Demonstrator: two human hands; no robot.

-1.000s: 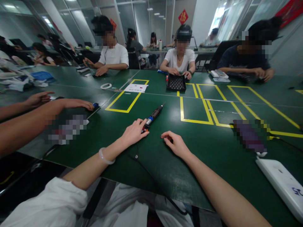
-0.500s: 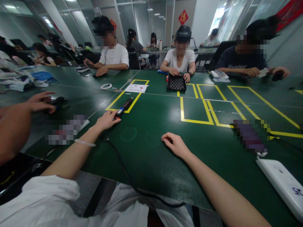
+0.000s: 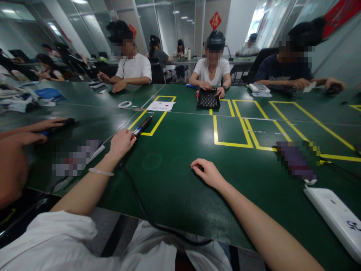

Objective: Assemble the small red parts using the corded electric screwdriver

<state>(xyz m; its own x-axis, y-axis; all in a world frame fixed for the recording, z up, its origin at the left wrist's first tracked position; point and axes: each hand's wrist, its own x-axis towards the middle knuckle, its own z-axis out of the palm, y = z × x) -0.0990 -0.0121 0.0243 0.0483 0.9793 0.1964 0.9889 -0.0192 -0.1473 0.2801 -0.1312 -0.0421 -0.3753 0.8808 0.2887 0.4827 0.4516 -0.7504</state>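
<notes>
My left hand [image 3: 122, 141] is closed around the rear part of an electric screwdriver [image 3: 142, 127], a slim black tool with a blue and silver band and some red near my fingers. Its black front end points away from me, over the corner of a yellow tape outline. A black cable [image 3: 135, 192] comes out from beside my left wrist, crosses the table and drops over the near edge. On the bare green tabletop [image 3: 175, 192], my right hand [image 3: 207, 171] rests with its fingers curled in, and I see nothing in it.
A white paper [image 3: 161, 106] lies beyond the screwdriver, near a white ring [image 3: 125, 104]. To my right are a blurred phone-like object [image 3: 295, 160] and a white power strip [image 3: 332, 214]. Opposite, a person handles a black tray [image 3: 208, 101]. A neighbour's hands [image 3: 31, 135] are at left.
My left hand has shifted slightly to the left with the screwdriver and now covers more of its rear end. My right hand stays almost in place.
</notes>
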